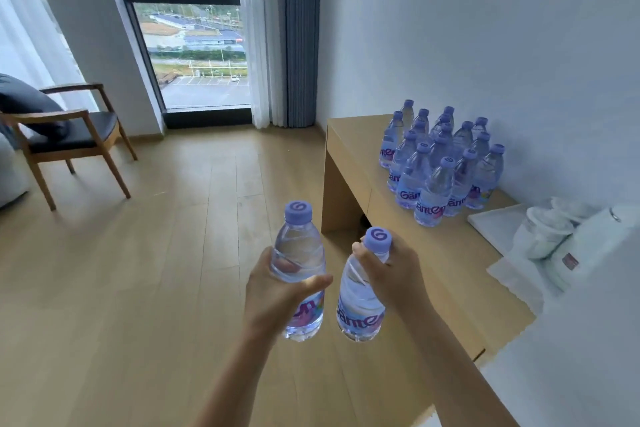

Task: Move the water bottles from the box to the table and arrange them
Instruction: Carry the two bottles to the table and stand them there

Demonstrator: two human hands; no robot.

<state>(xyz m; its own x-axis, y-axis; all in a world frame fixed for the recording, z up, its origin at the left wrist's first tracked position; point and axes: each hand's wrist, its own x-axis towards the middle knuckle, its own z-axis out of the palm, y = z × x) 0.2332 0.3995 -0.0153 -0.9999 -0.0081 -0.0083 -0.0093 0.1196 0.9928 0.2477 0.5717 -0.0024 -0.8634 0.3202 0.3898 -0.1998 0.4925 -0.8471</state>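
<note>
We carry two bottles toward the bench (349,146), one in each hand. Our left hand (277,291) wraps the left bottle (300,267) around its middle; our right hand (391,274) grips the right bottle (360,302) near the neck, just under the cap. Both are held upright over the floor, probably so they can be set straight down. A cluster (440,163) of bottles already stands in rows by the wall. The box is out of view.
</note>
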